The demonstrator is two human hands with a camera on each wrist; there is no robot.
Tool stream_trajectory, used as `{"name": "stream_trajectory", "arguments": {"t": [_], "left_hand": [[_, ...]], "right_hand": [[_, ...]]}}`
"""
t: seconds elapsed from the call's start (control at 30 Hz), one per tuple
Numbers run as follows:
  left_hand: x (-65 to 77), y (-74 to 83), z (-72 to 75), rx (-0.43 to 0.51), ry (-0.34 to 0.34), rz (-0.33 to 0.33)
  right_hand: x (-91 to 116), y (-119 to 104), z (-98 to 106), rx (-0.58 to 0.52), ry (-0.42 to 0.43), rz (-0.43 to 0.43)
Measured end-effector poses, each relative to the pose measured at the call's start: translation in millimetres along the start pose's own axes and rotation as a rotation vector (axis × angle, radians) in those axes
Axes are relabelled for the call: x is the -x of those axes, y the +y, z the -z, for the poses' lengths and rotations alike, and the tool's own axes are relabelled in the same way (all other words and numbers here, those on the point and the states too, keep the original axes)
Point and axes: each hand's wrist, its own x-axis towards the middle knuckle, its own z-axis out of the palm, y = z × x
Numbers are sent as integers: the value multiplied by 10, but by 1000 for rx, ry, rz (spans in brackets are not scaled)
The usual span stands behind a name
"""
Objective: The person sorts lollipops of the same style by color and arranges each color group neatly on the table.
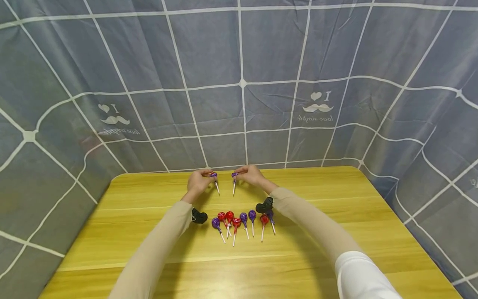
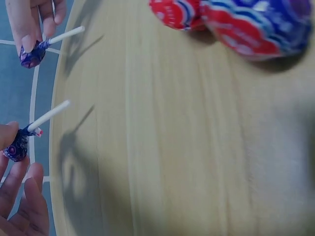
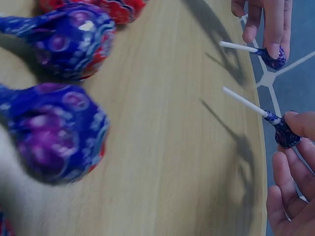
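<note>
One purple pop (image 1: 214,175) is pinched by its wrapped head between the thumb and fingers of the left hand (image 1: 198,182), and a second purple pop (image 1: 235,175) is held the same way by the right hand (image 1: 252,175); both are near the far edge of the table (image 1: 321,182), apart from each other, sticks pointing back toward the person. Their shadows lie apart from the sticks, so both seem lifted, and a loose pinch on a round, slick wrapper could let either slip, roll over that edge and drop. If the hands drift together, the heads could knock and twist free. Nearer the person lies a row of eight pops (image 1: 236,222), four red and four purple; the black camera (image 1: 264,205) on the right wrist overlaps its right end in the head view, so drawing that arm back low could sweep pops out of line. The surface is yellowish wood with streaky grain, rounded at the far corners and shiny toward the front. Behind it and along both sides hangs a grey-blue curtain (image 1: 269,50) with white grid lines, creases and a reversed print (image 1: 317,108).
</note>
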Motion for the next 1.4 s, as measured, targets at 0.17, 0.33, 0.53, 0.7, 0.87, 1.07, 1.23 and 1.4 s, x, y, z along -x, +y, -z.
{"name": "stream_trajectory", "arguments": {"t": [0.17, 0.33, 0.53, 0.7, 0.87, 1.07, 1.23, 1.4], "left_hand": [[-64, 2, -41, -17, -2, -16], [-118, -9, -95, -11, 1, -34], [-171, -27, -162, -11, -10, -55], [-178, -44, -183, -3, -30, -68], [-226, -57, -225, -25, -21, -79], [-318, -137, -279, 8, -25, -115], [-359, -150, -295, -15, -23, -110], [-319, -82, -289, -76, -40, -78]], "right_hand": [[-68, -3, -43, -22, 0, -5], [-111, -4, -85, -49, 11, -9], [-139, 55, -131, -69, 19, -36], [-164, 100, -173, -99, 25, -46], [-194, 89, -192, -113, 49, -46], [-216, 51, -231, -116, 79, -74], [-252, 51, -247, -115, 96, -76], [-272, 52, -281, -108, 111, -76]]}}
